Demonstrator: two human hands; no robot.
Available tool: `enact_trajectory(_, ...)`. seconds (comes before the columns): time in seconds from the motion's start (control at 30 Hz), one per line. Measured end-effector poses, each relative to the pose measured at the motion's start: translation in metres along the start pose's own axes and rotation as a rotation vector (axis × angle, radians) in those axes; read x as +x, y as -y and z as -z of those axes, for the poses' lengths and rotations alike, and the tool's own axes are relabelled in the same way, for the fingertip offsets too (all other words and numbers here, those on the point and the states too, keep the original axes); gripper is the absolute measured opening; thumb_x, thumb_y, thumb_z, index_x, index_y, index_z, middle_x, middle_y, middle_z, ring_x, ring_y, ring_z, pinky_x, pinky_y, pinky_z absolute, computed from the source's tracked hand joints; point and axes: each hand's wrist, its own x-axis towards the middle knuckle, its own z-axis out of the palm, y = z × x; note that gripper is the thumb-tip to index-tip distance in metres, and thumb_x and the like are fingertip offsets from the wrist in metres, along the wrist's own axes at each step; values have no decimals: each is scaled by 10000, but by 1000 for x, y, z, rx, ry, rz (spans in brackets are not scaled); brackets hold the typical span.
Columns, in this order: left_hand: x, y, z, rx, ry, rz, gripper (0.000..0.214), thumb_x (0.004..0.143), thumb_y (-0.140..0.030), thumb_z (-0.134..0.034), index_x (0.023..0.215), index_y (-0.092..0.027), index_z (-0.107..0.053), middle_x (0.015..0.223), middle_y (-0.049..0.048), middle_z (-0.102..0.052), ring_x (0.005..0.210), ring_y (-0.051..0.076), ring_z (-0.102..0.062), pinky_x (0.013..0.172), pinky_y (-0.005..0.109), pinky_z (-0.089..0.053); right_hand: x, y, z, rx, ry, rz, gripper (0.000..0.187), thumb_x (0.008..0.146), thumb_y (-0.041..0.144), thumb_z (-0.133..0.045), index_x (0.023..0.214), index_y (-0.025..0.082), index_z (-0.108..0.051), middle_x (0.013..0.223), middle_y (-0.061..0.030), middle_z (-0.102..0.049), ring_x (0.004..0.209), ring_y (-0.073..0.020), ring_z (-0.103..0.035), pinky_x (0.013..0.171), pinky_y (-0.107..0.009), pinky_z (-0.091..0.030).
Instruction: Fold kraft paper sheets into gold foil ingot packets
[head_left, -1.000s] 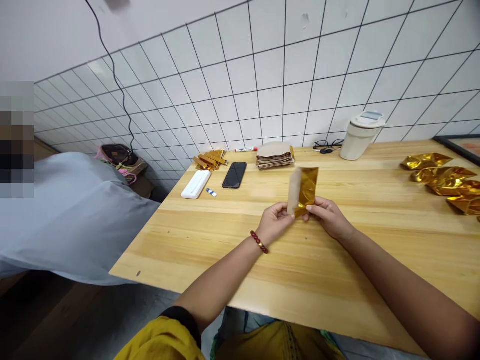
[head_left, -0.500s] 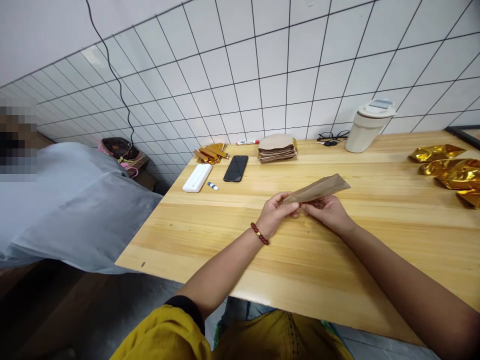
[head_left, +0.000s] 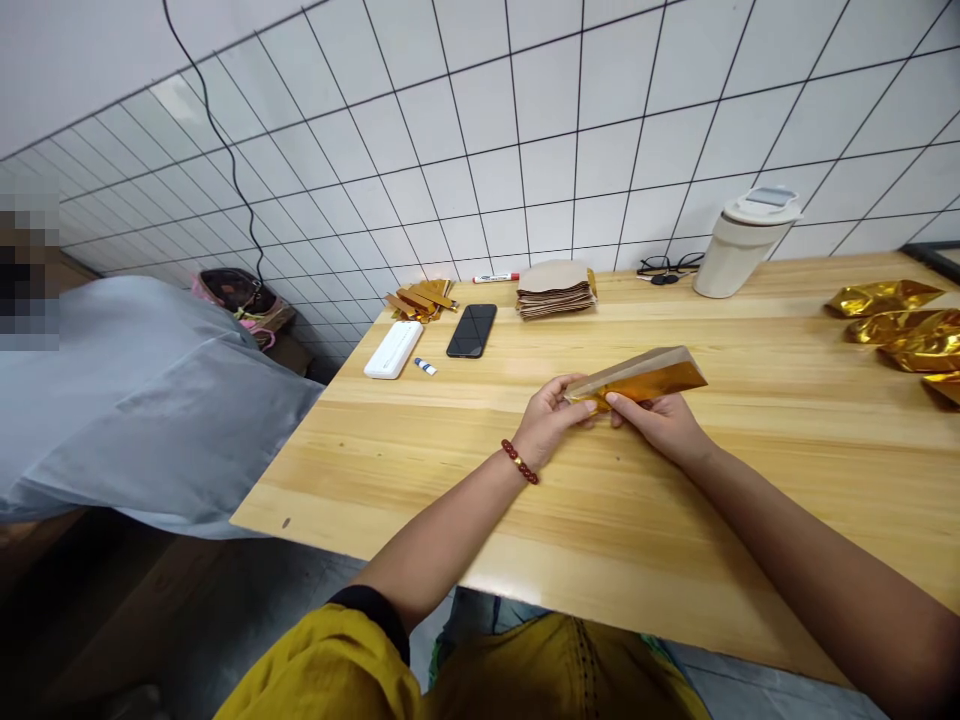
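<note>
Between my two hands is a long folded sheet of gold foil paper (head_left: 649, 380), brown on its upper face and shiny gold on the side toward me. My left hand (head_left: 555, 412) grips its left end, thumb along the lower edge. With the thumb on the gold face, my right hand (head_left: 664, 420) holds it near the middle from below; some fingers are hidden behind the paper. The sheet is above the wooden table (head_left: 450, 470). Farther back lies a stack of brown-backed paper (head_left: 556, 293). Several folded gold foil pieces (head_left: 922, 340) lie at the right.
Gold strips (head_left: 421, 298), a white box-like device (head_left: 394, 350), a small blue-and-white item (head_left: 425, 366), a phone (head_left: 472, 330) and a marker (head_left: 495, 278) lie back left. Glasses (head_left: 667, 266) and a white tumbler (head_left: 746, 245) stand near the wall. A person in grey (head_left: 150, 400) is at left.
The folded paper has turned in my hands, so its gold side now faces me. My right thumb has moved onto that side. The view has shifted slightly.
</note>
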Motion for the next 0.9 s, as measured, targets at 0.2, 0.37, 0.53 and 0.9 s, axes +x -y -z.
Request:
enact_trajectory(0.2, 0, 4, -1, 182, -89, -41, 458, 526, -468, -869, 700, -137, -605, 628, -46, -568, 574, 56, -470, 582, 209, -380, -2, 5, -4, 75, 55, 4, 425, 710, 611, -714, 643, 204, -611, 604, -1, -596, 564, -144, -544, 539, -272, -481)
enact_trajectory(0.37, -1, 4, 1, 164, -81, -45, 402, 548, -419, -867, 700, -139, -623, 637, -36, -579, 592, 67, -491, 589, 215, -384, 0, 4, -4, 132, 93, -59, 448, 622, 632, -777, 707, 207, -664, 613, -15, -629, 569, -160, -575, 534, -283, -509)
enact_trajectory(0.53, 0, -1, 2, -82, 12, 7, 486, 568, -311, -842, 995, -178, -651, 936, 28, -680, 740, 132, -617, 691, 284, -499, 2, 2, 0, 163, -13, -111, 447, 627, 623, -786, 664, 192, -673, 608, -29, -647, 558, -156, -577, 551, -281, -512)
enact_trajectory(0.9, 4, 6, 3, -14, -24, -22, 485, 513, -279, -895, 906, -133, -651, 696, -1, -675, 598, 105, -607, 641, 252, -481, 5, -5, 2, 158, -12, -129, 471, 651, 636, -753, 543, 195, -624, 596, -46, -644, 566, -163, -561, 554, -290, -481)
